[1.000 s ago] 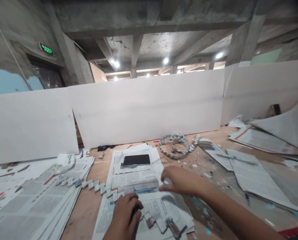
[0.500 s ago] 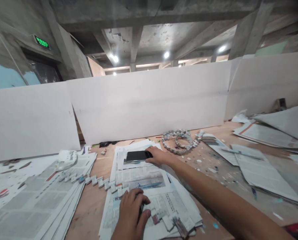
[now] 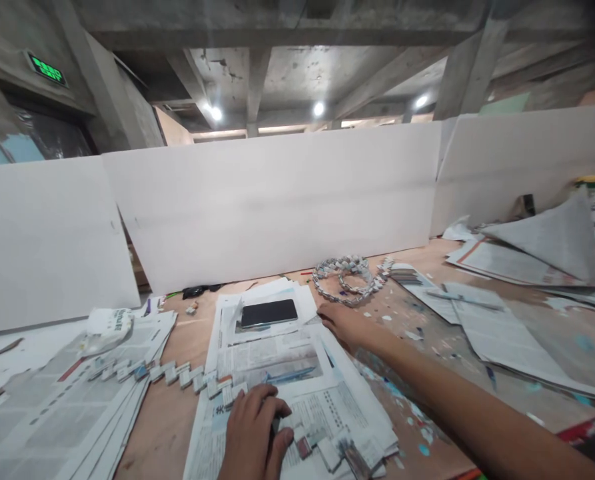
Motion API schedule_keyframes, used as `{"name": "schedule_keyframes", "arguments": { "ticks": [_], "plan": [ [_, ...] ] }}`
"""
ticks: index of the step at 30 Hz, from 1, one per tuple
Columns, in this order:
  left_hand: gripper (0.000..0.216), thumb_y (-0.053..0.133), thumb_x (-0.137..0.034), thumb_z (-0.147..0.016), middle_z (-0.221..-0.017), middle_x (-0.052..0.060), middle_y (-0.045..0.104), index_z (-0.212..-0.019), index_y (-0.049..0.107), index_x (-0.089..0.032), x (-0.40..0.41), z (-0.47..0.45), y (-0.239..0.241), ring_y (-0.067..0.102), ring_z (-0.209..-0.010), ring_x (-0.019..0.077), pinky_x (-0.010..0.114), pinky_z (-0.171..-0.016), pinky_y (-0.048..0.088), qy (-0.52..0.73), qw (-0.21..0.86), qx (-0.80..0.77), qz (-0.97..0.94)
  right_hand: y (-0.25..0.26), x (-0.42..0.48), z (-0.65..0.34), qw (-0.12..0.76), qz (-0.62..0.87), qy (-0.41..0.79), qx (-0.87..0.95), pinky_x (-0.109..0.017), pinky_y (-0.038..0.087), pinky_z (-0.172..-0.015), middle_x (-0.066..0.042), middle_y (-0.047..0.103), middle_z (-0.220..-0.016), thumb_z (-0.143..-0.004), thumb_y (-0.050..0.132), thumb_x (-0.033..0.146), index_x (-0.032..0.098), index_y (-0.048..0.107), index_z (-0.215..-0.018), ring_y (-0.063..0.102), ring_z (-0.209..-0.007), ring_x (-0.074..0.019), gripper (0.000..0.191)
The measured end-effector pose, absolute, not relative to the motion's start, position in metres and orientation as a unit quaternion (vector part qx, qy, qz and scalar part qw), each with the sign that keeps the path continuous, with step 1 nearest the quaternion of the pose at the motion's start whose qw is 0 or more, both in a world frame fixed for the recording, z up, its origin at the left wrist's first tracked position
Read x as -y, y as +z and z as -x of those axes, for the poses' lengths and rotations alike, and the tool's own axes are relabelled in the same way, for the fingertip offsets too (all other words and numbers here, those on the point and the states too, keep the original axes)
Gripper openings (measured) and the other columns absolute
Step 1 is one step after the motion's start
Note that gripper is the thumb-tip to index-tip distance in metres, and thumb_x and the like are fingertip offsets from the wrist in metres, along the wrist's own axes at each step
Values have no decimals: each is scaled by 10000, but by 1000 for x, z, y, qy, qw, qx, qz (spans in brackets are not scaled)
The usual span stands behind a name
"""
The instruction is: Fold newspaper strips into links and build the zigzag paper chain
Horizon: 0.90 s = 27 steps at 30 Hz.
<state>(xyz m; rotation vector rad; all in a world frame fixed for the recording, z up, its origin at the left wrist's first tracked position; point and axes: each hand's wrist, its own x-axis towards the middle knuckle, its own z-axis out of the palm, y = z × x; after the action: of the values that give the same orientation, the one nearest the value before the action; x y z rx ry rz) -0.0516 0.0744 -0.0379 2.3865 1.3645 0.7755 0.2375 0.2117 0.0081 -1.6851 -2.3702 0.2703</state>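
My left hand [image 3: 254, 430] lies with its fingers apart over a zigzag chain of folded paper [image 3: 184, 377] on a stack of newspaper sheets [image 3: 290, 407]. The chain emerges on both sides of the hand; something dark shows between thumb and index finger, too shaded to make out. By the right edge of the stack, my right hand [image 3: 344, 325] is lowered, fingers loosely stretched, with nothing seen in it. A black smartphone [image 3: 269, 313] lies screen up near the top of the stack, apart from both hands.
A coiled paper chain [image 3: 344, 280] lies beyond my right hand. Newspapers [image 3: 77, 413] and a crumpled white bag [image 3: 110, 327] are at left, more paper sheets [image 3: 507, 327] at right. White boards [image 3: 277, 207] stand along the back. Paper scraps dot the table [image 3: 150, 427].
My right hand has let go of the smartphone and moved right, off it. The phone stays on the papers. My left hand keeps its place on the chain; the view has swung slightly right.
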Motion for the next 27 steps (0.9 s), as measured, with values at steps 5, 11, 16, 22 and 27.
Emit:
{"name": "schedule_keyframes", "arguments": {
  "ticks": [5,11,16,22,27],
  "plan": [
    [166,561,-224,-897,-1205,119,668,-1017,668,-263,-77,53,-37,618,-1140,360,646,-1022,410,257,136,-469,-834,13,-205,-239,112,606,94,782,-453,585,-881,-97,660,-1270,-992,646,307,171,629,-1263,683,-1051,-247,304],
    [181,501,-188,-935,-1213,151,650,-1038,647,-216,-66,41,-6,614,-1145,348,641,-1041,402,194,142,-494,-836,30,-196,-239,119,592,119,788,-439,592,-860,-89,672,-1238,-998,637,310,171,633,-1249,692,-1018,-236,286],
    [125,529,-219,-954,-1061,63,695,-981,648,-248,-95,32,37,652,-1034,272,464,-970,494,167,143,-478,-850,33,-180,-223,101,502,195,836,-383,608,-780,-65,710,-1116,-1006,627,318,158,657,-1181,712,-892,-195,239],
    [260,469,-325,-1020,-1250,139,650,-1195,610,-195,-152,33,40,622,-1162,304,462,-975,507,174,110,-499,-842,31,-171,-218,95,436,227,866,-344,593,-718,-2,723,-859,-1021,601,345,142,694,-1016,697,-702,-150,223],
    [475,603,-288,-970,-1530,198,492,-1419,510,-163,-158,31,-1,466,-1405,341,525,-1150,382,165,96,-493,-849,29,-170,-212,117,426,197,875,-372,569,-791,-24,732,-920,-976,657,362,153,706,-944,697,-819,-181,217]
  ]
}}
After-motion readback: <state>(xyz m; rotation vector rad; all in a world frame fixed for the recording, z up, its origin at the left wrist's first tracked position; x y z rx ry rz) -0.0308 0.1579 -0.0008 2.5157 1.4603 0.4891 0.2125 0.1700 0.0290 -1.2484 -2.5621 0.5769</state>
